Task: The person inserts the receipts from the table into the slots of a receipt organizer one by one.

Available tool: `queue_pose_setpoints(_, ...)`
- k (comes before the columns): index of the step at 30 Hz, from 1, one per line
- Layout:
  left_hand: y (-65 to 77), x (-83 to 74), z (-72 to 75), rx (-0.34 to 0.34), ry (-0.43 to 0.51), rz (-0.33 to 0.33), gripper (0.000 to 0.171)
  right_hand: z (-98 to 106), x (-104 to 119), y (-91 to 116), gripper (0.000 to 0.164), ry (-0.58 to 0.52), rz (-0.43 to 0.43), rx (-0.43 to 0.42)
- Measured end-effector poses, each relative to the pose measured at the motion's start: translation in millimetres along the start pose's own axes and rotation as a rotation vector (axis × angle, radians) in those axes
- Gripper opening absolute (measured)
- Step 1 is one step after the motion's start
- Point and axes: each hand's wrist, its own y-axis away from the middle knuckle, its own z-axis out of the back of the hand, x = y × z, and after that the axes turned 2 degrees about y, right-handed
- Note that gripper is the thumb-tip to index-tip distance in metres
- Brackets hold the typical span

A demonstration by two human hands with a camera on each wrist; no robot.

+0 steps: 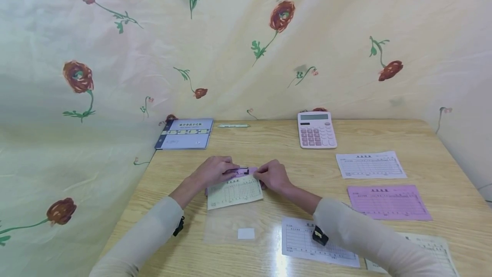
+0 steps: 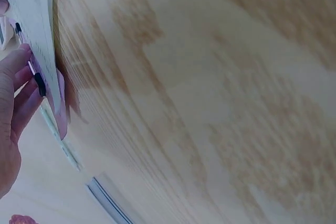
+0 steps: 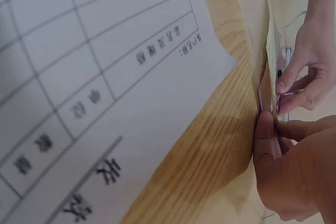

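Observation:
A cream printed form (image 1: pixel 235 192) lies over a pink backing (image 1: pixel 251 170) with a metal clip bar (image 1: pixel 242 170) along its far edge. My left hand (image 1: pixel 212 171) pinches the clip bar, whose black ends (image 2: pixel 40 84) show in the left wrist view. On the other side, my right hand (image 1: pixel 273 176) pinches the form's far right corner between thumb and fingers. The right wrist view shows both hands close together at the paper's edge. Below the form, a clear plastic sheet (image 1: pixel 219 225) with a white label (image 1: pixel 246 233) lies flat on the table.
White forms (image 1: pixel 370 165) (image 1: pixel 303 243), a pink form (image 1: pixel 390 202) and another cream form (image 1: pixel 430 243) are spread on the right, partly under my right forearm. At the back are a blue notebook (image 1: pixel 186 135), a pen (image 1: pixel 233 125) and a pink calculator (image 1: pixel 317 130), before a flowered curtain.

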Motion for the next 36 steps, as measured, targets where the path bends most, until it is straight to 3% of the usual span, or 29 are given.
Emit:
queue_pose_setpoints(6,-2.0,-3.1,3.4,0.021,-0.102,-0.050,0.026,-1,0,-3,0.011,-0.017,-0.002,0.015)
queue_pose_setpoints(24,0.3,-4.1,-2.4,-0.051,-0.210,-0.139,0.022,-5,8,-7,0.009,0.063,-0.025,0.001)
queue_pose_setpoints(36,1.0,-6.4,-2.2,-0.086,-0.231,-0.143,0.019,-4,11,-7,0.011,0.116,-0.010,0.021)
